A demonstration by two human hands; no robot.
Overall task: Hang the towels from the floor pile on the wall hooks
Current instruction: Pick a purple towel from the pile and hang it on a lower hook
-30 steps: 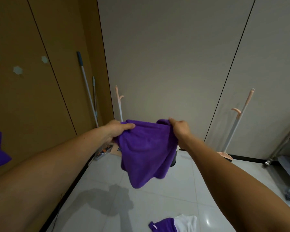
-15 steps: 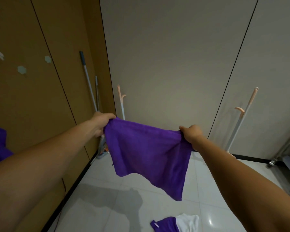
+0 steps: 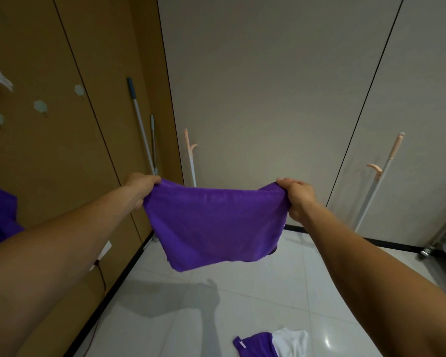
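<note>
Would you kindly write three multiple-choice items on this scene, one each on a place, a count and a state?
1. Where does the pile of towels lie?
A. On the white tiles, below the hands
B. On a shelf
C. In a basket

2. How many bare hooks show on the brown wall?
A. One
B. Three
C. Six

3. How is the purple towel held?
A. Bunched in one hand
B. Draped over a hook
C. Stretched between the left hand and the right hand

Answers:
1 A, the purple and white cloths rest on the tiles at the bottom of the view.
2 B, three hexagonal hooks carry nothing.
3 C, each hand grips an upper corner and the towel hangs clear of the floor.
</note>
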